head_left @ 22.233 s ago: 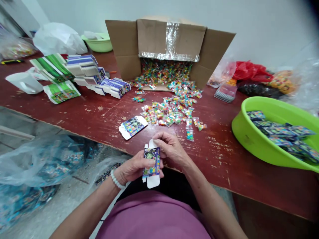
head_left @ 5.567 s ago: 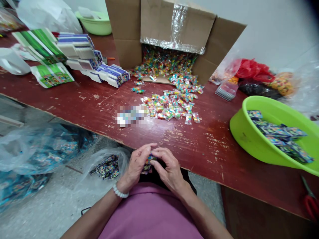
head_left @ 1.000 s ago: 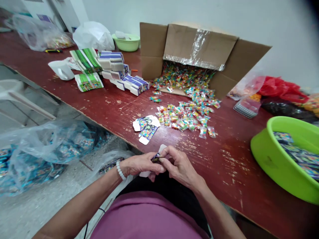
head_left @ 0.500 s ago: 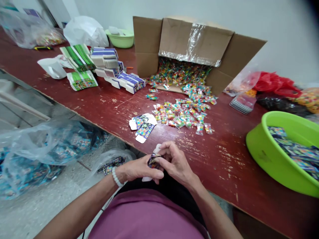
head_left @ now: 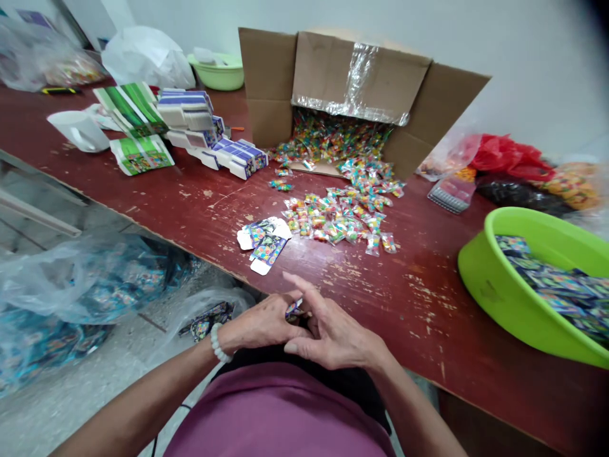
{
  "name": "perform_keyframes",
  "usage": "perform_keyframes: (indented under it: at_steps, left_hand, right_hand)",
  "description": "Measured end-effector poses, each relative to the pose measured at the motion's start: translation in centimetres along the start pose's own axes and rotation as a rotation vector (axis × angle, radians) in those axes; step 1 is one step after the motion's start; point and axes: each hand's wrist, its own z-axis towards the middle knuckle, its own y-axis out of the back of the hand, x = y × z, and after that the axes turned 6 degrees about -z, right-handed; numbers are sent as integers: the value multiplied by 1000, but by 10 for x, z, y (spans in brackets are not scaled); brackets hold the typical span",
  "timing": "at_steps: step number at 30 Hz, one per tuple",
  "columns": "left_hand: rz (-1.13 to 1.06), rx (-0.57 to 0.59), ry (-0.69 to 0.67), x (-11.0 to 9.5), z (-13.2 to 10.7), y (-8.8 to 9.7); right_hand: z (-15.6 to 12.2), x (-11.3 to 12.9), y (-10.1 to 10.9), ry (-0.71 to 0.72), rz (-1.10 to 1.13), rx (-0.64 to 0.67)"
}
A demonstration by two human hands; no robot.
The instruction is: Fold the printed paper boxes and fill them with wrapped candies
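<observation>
Between my hands, above my lap at the table's front edge, is a small printed cardboard box (head_left: pixel 294 309), mostly covered by the fingers. My left hand (head_left: pixel 269 322), with a pale bead bracelet at the wrist, is closed round it. My right hand (head_left: pixel 333 330) presses on the box from the other side, its index finger stretched out past it and its thumb near my left fingers. Just beyond lie a few flattened printed boxes (head_left: pixel 269 249) with white flaps. Wrapped colourful candies (head_left: pixel 333 219) are spread in a pile behind them.
An open carton (head_left: pixel 361 82) spills candies onto the red table (head_left: pixel 200 209). At the right stands a green basin (head_left: pixel 480 298) holding filled-looking printed boxes. Bundled purple boxes (head_left: pixel 240 158), green boxes (head_left: pixel 143 153) and a white mug (head_left: pixel 78 131) stand left. Plastic bags (head_left: pixel 109 285) sit below.
My right hand has turned from pinching at the box's white flap to lying over the box with its index finger extended. The white flap is now hidden. The view has shifted slightly right.
</observation>
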Motion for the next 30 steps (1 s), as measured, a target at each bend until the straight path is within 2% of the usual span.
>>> perform_keyframes:
  at_steps: [4,5,7,10,13,15,17,21,24,27,30]
  left_hand:
    - [-107,-121,51,8,0,0]
    - [-145,-149,78,10,0,-2]
    - [-213,-171,124,11,0,-7]
    - [-263,-125,165,8,1,-12]
    - [-172,-121,61,4,1,-11]
    - [-156,-185,-21,4,0,-11]
    - [-221,-266,-42,7,-1,-12]
    - [-420,-394,-8,13,0,-20]
    - [-527,-408,5,14,2,-24]
    - [-452,-428,-40,14,1,-25]
    - [-330,-546,-108,13,0,-27]
  right_hand:
    - [2,-12,-10,-151,150,-423]
    - [3,-14,-12,-195,162,-491]
    - [6,-17,-15,-244,203,-465]
    - [8,-19,-18,-234,294,-390]
    - [7,-22,-17,-263,251,-519]
    - [6,-24,-15,-307,223,-538]
    - [5,-24,-14,-344,280,-521]
    - [7,-18,-17,-345,658,-536]
    - [9,-14,-23,-395,829,-572]
    - [9,-13,-26,-434,806,-644]
    - [9,-13,-26,-444,709,-692]
